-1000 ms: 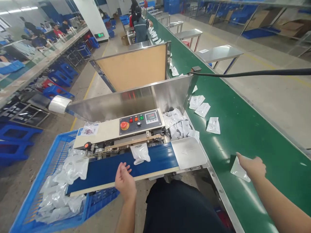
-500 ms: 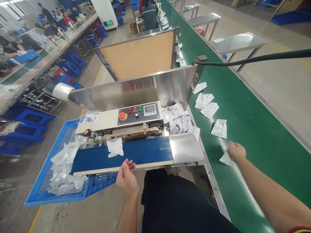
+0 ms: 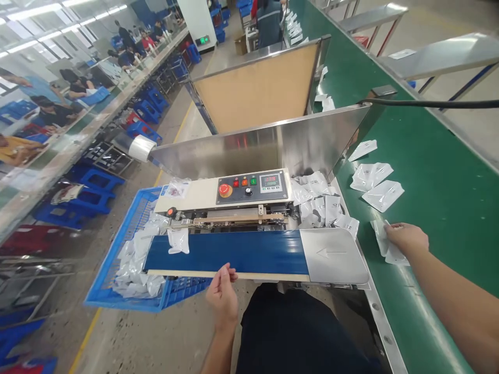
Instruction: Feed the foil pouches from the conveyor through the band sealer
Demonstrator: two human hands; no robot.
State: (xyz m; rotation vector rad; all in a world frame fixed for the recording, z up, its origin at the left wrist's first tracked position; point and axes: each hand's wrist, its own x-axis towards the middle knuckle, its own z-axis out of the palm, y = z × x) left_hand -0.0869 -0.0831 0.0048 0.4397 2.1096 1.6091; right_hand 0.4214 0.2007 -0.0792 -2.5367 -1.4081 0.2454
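My right hand (image 3: 405, 239) rests on the green conveyor belt (image 3: 436, 208), its fingers closed over clear plastic pouches (image 3: 385, 248) lying there. My left hand (image 3: 223, 295) hovers at the near edge of the sealing machine's blue belt (image 3: 241, 252), fingers loosely curled, nothing visible in them. One clear pouch (image 3: 178, 241) rides the blue belt near its left end, under the sealing head. A heap of pouches (image 3: 319, 200) sits on the steel tray to the right of the control panel (image 3: 253, 186).
A blue crate (image 3: 117, 291) with several sealed pouches stands below the machine's left end. More pouches (image 3: 376, 182) lie farther up the green belt. A steel guard (image 3: 253, 145) and a tan board (image 3: 257, 88) rise behind the machine. Other people work at benches on the left and ahead.
The pouch on the blue belt has travelled left toward the crate. My right hand drew a pouch nearer the machine and now covers pouches on the green belt. My left hand pulled back slightly.
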